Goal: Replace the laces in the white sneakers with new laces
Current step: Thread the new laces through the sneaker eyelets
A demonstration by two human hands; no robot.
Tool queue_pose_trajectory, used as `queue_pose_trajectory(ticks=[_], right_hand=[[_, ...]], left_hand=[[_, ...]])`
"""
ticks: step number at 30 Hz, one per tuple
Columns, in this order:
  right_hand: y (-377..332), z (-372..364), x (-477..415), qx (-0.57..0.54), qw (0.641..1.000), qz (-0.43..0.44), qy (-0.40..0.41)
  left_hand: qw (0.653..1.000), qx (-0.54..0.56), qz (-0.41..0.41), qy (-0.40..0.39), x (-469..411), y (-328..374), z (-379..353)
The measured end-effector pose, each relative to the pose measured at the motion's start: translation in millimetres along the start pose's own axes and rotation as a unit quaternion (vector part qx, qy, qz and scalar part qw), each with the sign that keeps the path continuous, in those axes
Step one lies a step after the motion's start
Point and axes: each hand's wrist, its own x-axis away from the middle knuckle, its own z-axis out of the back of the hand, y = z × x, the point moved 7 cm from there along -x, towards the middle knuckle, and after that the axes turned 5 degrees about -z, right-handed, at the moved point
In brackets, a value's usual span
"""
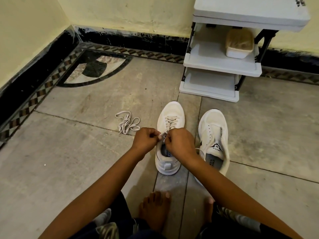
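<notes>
We see two white sneakers standing on the stone floor (86, 161), toes pointing away from us. The laced sneaker (172, 108) on the left carries a lace (170, 120) crossed through its eyelets. Above its tongue our left hand (146, 140) and right hand (180, 144) meet, each with fingers curled, pinching a bit of that lace. Just beside it on the right stands the second sneaker (214, 125), its eyelets showing as dark dots. A loose lace (128, 124) lies tangled on the floor, near the left hand but apart from it. Farther back, against the wall, stands a white shoe rack (221, 66) with a tub (239, 47) on its middle shelf.
</notes>
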Motion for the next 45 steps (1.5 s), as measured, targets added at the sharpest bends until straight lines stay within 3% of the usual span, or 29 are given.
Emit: queue_pose_trajectory(ticks=[10,16,22,25,27,32,34,36,37,39,41,43,45], right_hand=[[0,-2,3,-0.010,0.999,0.024,0.027],[9,-7,9,-0.083,0.992,-0.049,0.079],[11,-5,8,-0.097,0.991,-0.064,0.072],[22,3,10,-0.170,0.981,-0.047,0.077],[27,10,9,-0.131,0.987,-0.013,0.096],[46,-8,0,0.017,0.999,0.041,-0.019],[49,-12,-1,0.034,0.998,0.052,-0.015],[49,-13,-1,0.035,0.998,0.058,-0.013],[49,-13,-1,0.031,0.998,0.057,-0.013],[51,-13,-2,0.021,0.998,0.052,-0.011],[53,-15,-2,0.006,0.999,0.050,-0.011],[54,-16,-2,-0.013,0.999,0.045,-0.014],[55,-15,-1,-0.024,0.999,0.042,-0.010]], left_hand=[[0.997,-0.023,-0.061,-0.038,5,9,0],[0.990,-0.059,-0.095,-0.084,8,20,1],[0.996,-0.039,-0.077,-0.037,7,19,5],[0.993,-0.064,-0.089,-0.035,0,18,3],[0.986,-0.126,-0.106,-0.030,-3,19,-3],[0.968,-0.202,-0.145,0.039,0,22,-3],[0.971,-0.153,-0.154,0.103,2,33,12],[0.976,0.014,-0.114,0.185,1,45,43],[0.964,0.133,-0.087,0.214,0,51,60],[0.904,0.346,-0.072,0.241,-7,64,95],[0.864,0.446,-0.095,0.216,-13,80,116],[0.908,0.367,-0.090,0.181,-7,94,106],[0.976,0.132,-0.099,0.140,1,92,77]])
